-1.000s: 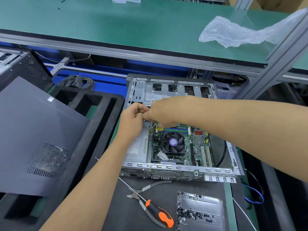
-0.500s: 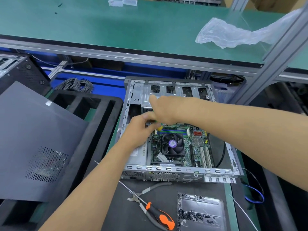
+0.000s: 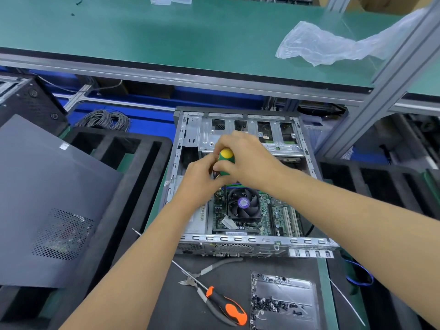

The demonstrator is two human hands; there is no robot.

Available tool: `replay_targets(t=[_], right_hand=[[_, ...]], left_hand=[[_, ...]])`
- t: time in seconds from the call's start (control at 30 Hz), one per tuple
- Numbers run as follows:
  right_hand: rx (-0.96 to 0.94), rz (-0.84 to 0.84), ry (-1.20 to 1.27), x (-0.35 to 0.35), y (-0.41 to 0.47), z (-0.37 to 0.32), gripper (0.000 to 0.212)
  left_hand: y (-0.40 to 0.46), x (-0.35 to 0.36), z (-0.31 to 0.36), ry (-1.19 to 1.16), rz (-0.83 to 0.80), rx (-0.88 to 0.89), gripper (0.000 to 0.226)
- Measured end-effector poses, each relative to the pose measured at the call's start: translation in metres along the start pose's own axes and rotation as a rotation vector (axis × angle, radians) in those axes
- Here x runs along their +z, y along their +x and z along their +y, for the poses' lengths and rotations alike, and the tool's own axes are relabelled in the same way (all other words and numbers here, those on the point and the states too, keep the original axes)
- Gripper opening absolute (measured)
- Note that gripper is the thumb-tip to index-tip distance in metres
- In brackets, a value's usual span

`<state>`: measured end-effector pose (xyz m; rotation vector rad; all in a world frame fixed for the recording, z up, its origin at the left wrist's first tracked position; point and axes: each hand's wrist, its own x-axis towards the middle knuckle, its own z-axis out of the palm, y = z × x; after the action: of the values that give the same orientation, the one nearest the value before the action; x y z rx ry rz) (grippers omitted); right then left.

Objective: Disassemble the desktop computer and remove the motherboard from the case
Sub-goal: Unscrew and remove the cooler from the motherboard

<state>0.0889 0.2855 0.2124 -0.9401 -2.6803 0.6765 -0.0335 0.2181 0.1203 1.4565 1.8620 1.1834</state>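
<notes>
Electronics workshop: green-matted workbench (image 3: 166,32), tools.

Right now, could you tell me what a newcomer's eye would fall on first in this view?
Most striking is the open desktop case at the centre, its motherboard and black cooler fan exposed. Above the fan, both hands meet: the right hand holds a green screwdriver with a yellow cap, the left hand beside it. Nearer, an orange-and-black screwdriver lies next to a tray of screws.
</notes>
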Motion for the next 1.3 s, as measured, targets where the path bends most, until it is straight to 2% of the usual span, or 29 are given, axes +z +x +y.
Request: replay_targets(t=[0.07,0.2,0.37,0.47,0.57,0.67,0.77,0.9,1.0,1.07,1.13,1.23,1.3], right_hand=[[0.038,0.043,0.105,0.005,-0.005,0.002,0.035],[0.095,0.147,0.303,0.018,-0.012,0.005,0.028],[0.172,0.228,0.484,0.031,-0.015,0.006,0.050],[0.153,0.303,0.449,0.035,-0.012,0.005,0.036],[0.095,0.270,0.388,0.033,-0.013,0.010,0.026],[0.037,0.207,0.327,0.028,-0.014,0.013,0.029],[0.001,0.145,0.299,0.028,-0.015,0.015,0.033],[0.095,0.155,0.422,0.029,-0.014,0.014,0.043],[0.114,0.250,0.408,0.032,-0.011,0.010,0.039],[0.078,0.257,0.384,0.033,-0.010,0.012,0.032],[0.036,0.242,0.328,0.033,-0.012,0.016,0.028],[-0.014,0.174,0.281,0.030,-0.013,0.017,0.031],[-0.011,0.109,0.291,0.028,-0.013,0.018,0.033]], left_hand=[[-0.002,-0.001,-0.001,0.044,-0.058,0.015,0.022],[-0.002,-0.002,0.001,0.058,-0.033,-0.012,0.026],[-0.002,0.000,0.005,0.038,0.005,-0.079,0.038],[-0.003,0.000,0.007,0.051,0.028,-0.093,0.041],[-0.004,-0.001,0.004,0.026,0.012,-0.064,0.030],[-0.006,-0.006,0.004,0.006,-0.049,-0.015,0.033],[-0.005,-0.007,0.003,0.034,-0.034,-0.022,0.027],[-0.003,-0.004,0.004,0.054,-0.006,-0.052,0.024],[-0.002,-0.002,0.006,0.053,0.042,-0.075,0.032],[-0.003,-0.003,0.005,0.047,0.033,-0.040,0.028],[-0.004,-0.005,0.005,0.019,-0.008,-0.001,0.020],[-0.005,-0.006,0.003,0.052,-0.037,0.006,0.026],[-0.004,-0.004,0.001,0.069,-0.019,-0.014,0.021]])
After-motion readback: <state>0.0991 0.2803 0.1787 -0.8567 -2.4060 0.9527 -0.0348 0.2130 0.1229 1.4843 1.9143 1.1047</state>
